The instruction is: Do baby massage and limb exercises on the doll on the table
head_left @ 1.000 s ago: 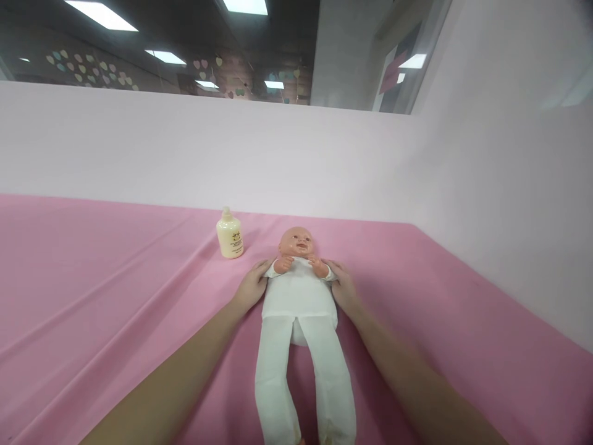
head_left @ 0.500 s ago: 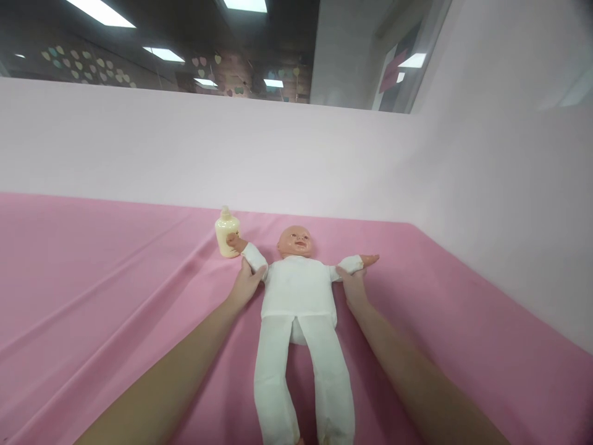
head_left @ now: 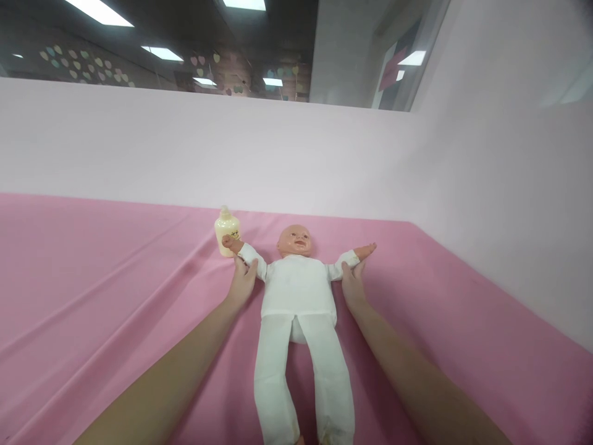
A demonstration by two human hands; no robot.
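A baby doll [head_left: 299,287] with a bald head and a white cloth body lies face up, its arms spread to both sides. My left hand [head_left: 243,278] is closed round the doll's arm on the left, thumb on top near the forearm. On the other side my right hand [head_left: 353,283] grips the doll's right-side arm, with the thumb on the white sleeve and the fingers partly hidden beneath it. Behind the doll's left-side hand stands a pale yellow bottle [head_left: 223,227], partly covered by that hand.
Pink cloth [head_left: 115,266] with long folds on the left covers the surface. A white wall [head_left: 231,148] rises behind it and along the right side. Above the back wall, a window [head_left: 278,49] shows ceiling lights and heart shapes.
Both my hands have shifted slightly outward along the doll's arms towards its wrists. The doll's hand on the left has moved a little left, and the one on the right is raised slightly.
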